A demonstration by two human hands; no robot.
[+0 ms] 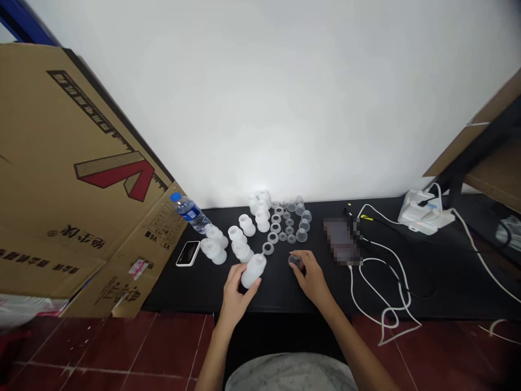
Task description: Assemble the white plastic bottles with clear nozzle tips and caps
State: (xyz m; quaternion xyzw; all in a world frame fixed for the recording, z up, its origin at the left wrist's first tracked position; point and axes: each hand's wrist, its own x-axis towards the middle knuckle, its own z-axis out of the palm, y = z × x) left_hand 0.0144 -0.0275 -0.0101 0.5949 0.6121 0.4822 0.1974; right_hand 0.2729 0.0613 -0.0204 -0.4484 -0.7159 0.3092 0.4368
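My left hand [238,293] grips a frosted white plastic bottle [253,270] lying tilted, its neck pointing up and right. My right hand [310,277] holds a small clear plastic dome cap [295,262] against the black table [195,293] with its fingertips. Just above the bottle lies a clear plastic ring [267,248], one of several set in rows. Several more white bottles [241,250] stand to the left and further back. Several clear caps [301,234] are grouped at the back, right of the rings.
A water bottle with a blue cap [190,213] lies at the table's back left, near a white-edged phone [188,253]. To the right are a blurred dark object [342,241], white cables [391,293] and a power strip [423,213]. Cardboard [81,174] leans at left.
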